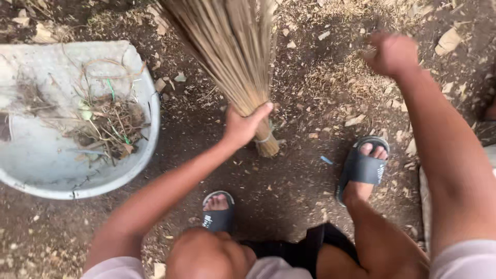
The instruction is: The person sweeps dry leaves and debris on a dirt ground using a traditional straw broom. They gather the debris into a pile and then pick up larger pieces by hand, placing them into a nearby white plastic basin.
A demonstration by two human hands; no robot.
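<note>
My left hand (243, 125) grips a bundle broom of thin tan sticks (230, 49) close to its bound end, which points down toward me; the bristles fan up and away to the top of the view. My right hand (393, 53) reaches out over the dirt at the upper right with fingers curled in; it is blurred and I cannot see anything in it. My feet in dark slide sandals (361, 168) stand on the ground below the broom.
A white, cracked round basin (147, 139) sits at the left, holding twigs, dry grass and green scraps (106, 124). The ground is dark soil strewn with dry leaves and wood chips. A small blue scrap (326, 160) lies near my right foot.
</note>
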